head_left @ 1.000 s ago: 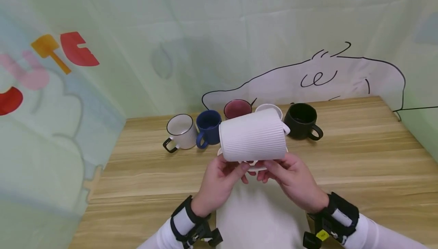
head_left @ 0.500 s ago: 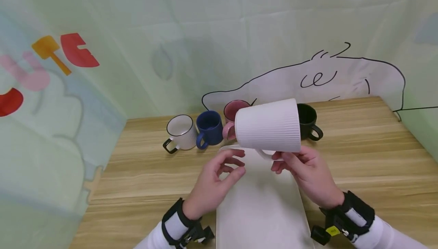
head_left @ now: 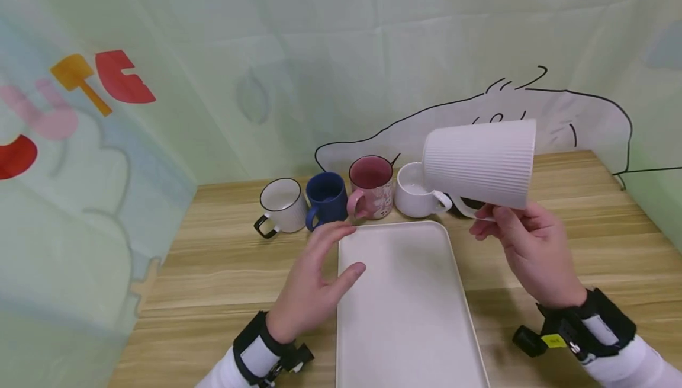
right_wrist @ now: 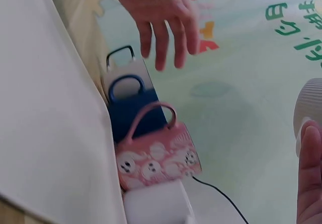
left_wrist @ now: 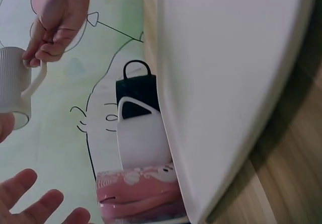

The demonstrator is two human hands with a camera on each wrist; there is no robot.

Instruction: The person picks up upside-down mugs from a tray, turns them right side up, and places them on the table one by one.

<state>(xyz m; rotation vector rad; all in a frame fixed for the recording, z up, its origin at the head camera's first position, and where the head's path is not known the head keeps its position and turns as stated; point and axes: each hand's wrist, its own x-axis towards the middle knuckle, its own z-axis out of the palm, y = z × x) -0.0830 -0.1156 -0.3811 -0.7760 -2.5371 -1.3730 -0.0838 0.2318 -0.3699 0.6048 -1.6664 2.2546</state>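
Note:
My right hand (head_left: 538, 252) pinches the handle of a white ribbed mug (head_left: 479, 163), which lies on its side in the air above the right part of the table. The left wrist view shows the fingers gathered at the handle (left_wrist: 37, 83). My left hand (head_left: 311, 284) holds nothing; its fingers are spread and relaxed over the left edge of a white rectangular tray (head_left: 402, 299). From the right wrist view, the left hand (right_wrist: 161, 22) hangs with fingers apart, and only a bit of the ribbed mug appears at the right edge.
Along the wall stand a white mug with black rim (head_left: 285, 204), a blue mug (head_left: 327, 201), a pink patterned mug (head_left: 375, 192) and a small white cup (head_left: 415, 198). A black mug (left_wrist: 133, 90) is mostly hidden by the ribbed mug in the head view. The wooden table (head_left: 224, 293) surrounds the tray.
Both hands were at the ribbed mug; the left hand has let go and moved back left. The right hand has carried the mug right and upward, uncovering the white cup and tray.

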